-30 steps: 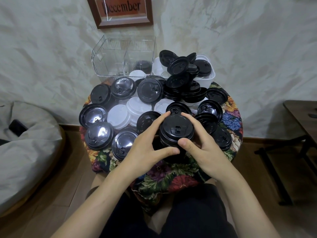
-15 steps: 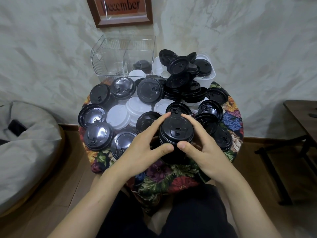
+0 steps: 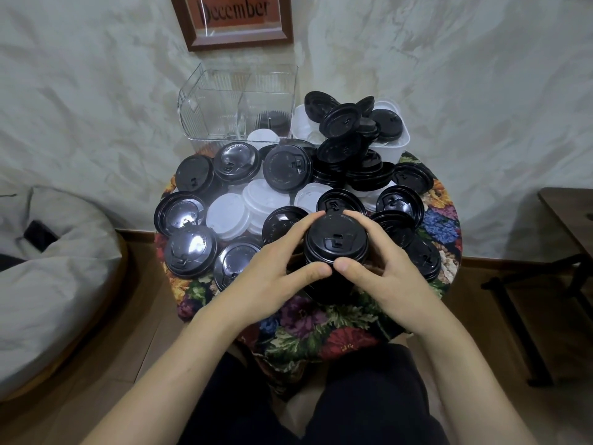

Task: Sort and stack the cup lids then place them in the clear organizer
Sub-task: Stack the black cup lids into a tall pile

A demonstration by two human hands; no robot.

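Note:
A stack of black cup lids (image 3: 335,242) stands at the near edge of the small round table (image 3: 444,220). My left hand (image 3: 276,268) and my right hand (image 3: 382,271) wrap around it from both sides, thumbs meeting at its front. Loose black lids (image 3: 287,168) and white lids (image 3: 227,216) cover the tabletop. The clear organizer (image 3: 211,107) stands at the back left against the wall, with a few black lids (image 3: 271,120) in its right compartment. A white bin (image 3: 401,139) at the back right overflows with black lids.
The table wears a floral cloth. A grey beanbag (image 3: 54,277) lies on the floor at the left. A dark wooden table (image 3: 568,216) stands at the right. A framed "December" sign (image 3: 234,17) hangs on the wall behind.
My thumbs have closed in until they nearly touch at the front of the stack. The stack stays in the same place.

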